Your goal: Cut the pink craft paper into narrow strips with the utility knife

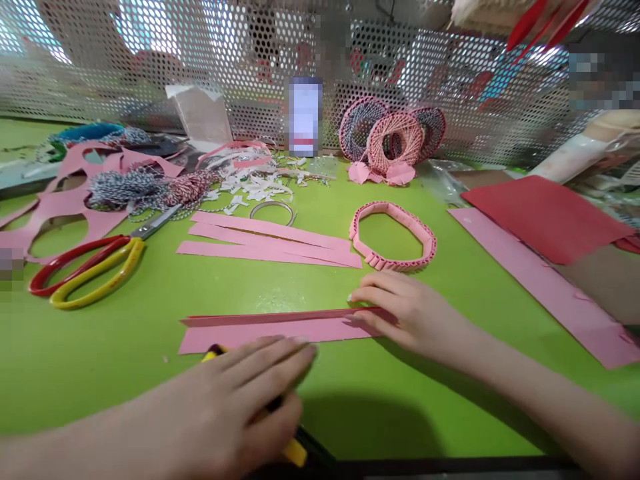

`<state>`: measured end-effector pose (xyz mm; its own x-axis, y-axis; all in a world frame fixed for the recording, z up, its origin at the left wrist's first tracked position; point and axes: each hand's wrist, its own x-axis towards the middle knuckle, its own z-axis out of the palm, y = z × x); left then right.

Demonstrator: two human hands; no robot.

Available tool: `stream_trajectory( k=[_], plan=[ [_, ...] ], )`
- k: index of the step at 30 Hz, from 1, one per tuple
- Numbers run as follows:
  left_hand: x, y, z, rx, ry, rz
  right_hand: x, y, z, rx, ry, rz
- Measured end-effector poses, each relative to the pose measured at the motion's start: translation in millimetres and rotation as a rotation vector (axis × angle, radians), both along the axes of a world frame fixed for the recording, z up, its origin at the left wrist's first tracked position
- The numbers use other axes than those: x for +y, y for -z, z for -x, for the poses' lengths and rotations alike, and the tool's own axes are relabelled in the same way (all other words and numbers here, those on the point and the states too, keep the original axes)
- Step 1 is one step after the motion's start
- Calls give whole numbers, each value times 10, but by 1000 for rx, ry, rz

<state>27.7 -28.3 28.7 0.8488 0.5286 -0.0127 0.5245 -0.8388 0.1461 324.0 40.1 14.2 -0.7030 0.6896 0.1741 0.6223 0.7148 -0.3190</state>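
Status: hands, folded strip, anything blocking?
Left hand around yellow-and-black tool. Right hand on folded pink strip, right end. Loose pink strips, scissors lie apart from it.

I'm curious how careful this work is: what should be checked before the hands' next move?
1. Right hand on the front pink strip: ok, touching its right end.
2. Left hand on the yellow-and-black tool: ok, seemingly held.
3. Tool's blade, if any, retracted: cannot tell, mostly covered.
4. Front pink strip flat: cannot tell, its far edge looks folded.
5. Scissors clear of the strip: ok, lying apart at the left.
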Motion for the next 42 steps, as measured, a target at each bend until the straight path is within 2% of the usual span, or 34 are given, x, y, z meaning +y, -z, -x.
stream_trajectory(
  k=[1, 3, 6, 11, 17, 21, 24, 27, 30, 34, 39, 42],
  plan=[
    [47, 17, -127, -61, 97, -18, 3, 12, 54, -6, -5, -6],
    [154, 48, -330, -112, 156, -11, 15, 49, 133, -1, -18, -8],
    [267, 57, -473, -135, 124, 105, 46, 102, 175, 70, 20, 11],
    [292, -30, -489, -108, 84, 242, 94, 67, 149, 176, 170, 52],
    [327, -5, -517, -67, 92, 204, -5, -239, -161, -238, 169, 336],
    [323, -7, -482, -102, 112, 59, -89, -345, -298, -352, 206, 371],
    [245, -84, -376, -178, 69, -85, -82, -272, -142, -238, 86, 284],
    [117, -134, -215, -49, 31, -161, -37, -96, 111, -12, -51, 212],
    [34, -101, -83, 122, 2, -213, -8, 68, 239, 176, 21, 235],
    [107, -50, -48, 232, -137, -257, 7, 148, 140, 264, 73, 267],
    [288, -114, -133, 360, -151, -198, 41, 177, -5, 223, 52, 176],
    [363, -149, -194, 396, -148, -223, 52, 204, -18, 180, 37, 149]
  ],
)
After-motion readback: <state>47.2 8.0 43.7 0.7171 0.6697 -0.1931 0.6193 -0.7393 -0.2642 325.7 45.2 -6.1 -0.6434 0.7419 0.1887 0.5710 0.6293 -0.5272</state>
